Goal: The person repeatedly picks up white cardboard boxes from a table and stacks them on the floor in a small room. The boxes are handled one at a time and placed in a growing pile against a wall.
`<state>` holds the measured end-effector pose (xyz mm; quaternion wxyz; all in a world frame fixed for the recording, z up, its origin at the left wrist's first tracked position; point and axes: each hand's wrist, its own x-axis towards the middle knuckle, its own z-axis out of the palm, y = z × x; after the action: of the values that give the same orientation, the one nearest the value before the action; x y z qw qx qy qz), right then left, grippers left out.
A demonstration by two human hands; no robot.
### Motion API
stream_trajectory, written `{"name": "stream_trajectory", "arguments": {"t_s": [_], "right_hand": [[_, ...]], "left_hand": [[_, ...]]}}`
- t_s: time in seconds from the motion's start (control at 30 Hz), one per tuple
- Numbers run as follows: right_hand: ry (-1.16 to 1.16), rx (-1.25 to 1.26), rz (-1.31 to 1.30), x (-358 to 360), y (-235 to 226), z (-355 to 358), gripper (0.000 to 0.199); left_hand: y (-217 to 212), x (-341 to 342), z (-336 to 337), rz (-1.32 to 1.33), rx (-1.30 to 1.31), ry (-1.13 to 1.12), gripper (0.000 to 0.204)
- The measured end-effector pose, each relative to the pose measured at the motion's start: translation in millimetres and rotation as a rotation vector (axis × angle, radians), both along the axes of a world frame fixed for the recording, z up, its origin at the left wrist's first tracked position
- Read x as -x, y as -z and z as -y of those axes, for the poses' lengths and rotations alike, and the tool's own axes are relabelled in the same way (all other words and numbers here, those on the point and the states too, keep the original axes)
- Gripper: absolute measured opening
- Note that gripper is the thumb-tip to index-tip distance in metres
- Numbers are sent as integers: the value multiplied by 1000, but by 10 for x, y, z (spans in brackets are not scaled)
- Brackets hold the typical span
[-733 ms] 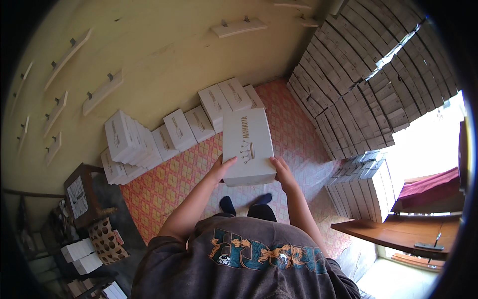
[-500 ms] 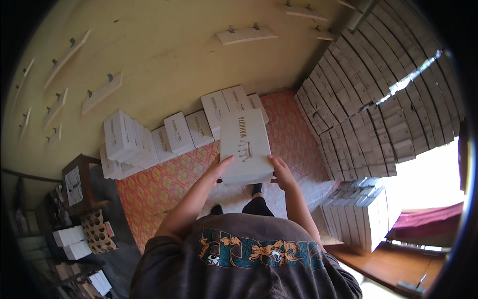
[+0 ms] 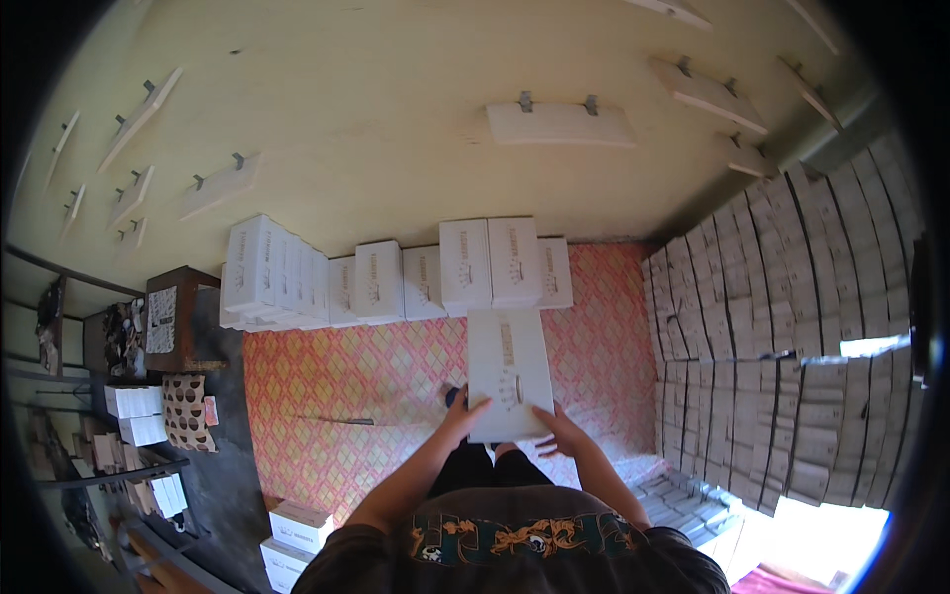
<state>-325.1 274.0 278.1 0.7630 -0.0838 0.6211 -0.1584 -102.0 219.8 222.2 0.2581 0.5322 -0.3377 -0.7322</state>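
White rectangular cardboard box, long, flat-topped, small dark print on lid, held out level above orange-pink patterned floor mat. Left hand fingers clasp near left corner; right hand fingers clasp near right corner. Row of matching white boxes along wall beyond.

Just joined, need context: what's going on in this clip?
A person stands on a pink patterned mat and holds a long white box flat in front of them, left hand and right hand each with a grip on its near end. The box points toward a row of similar white boxes along the yellow wall. Flattened cartons are stacked to the right.
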Motion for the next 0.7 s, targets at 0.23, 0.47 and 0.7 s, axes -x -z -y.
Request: {"name": "stream_trajectory", "arguments": {"t_s": [0.23,0.47,0.7], "right_hand": [[126,124,24,-96,894,434,68],[248,261,11,-342,1884,1469,70],[381,358,4,-551,2574,2589,70]], "left_hand": [[457,-97,426,41,-45,-11,69],[1478,-279,1503,-114,-79,-106,72],[2545,-328,2453,67,172,-180,63]]}}
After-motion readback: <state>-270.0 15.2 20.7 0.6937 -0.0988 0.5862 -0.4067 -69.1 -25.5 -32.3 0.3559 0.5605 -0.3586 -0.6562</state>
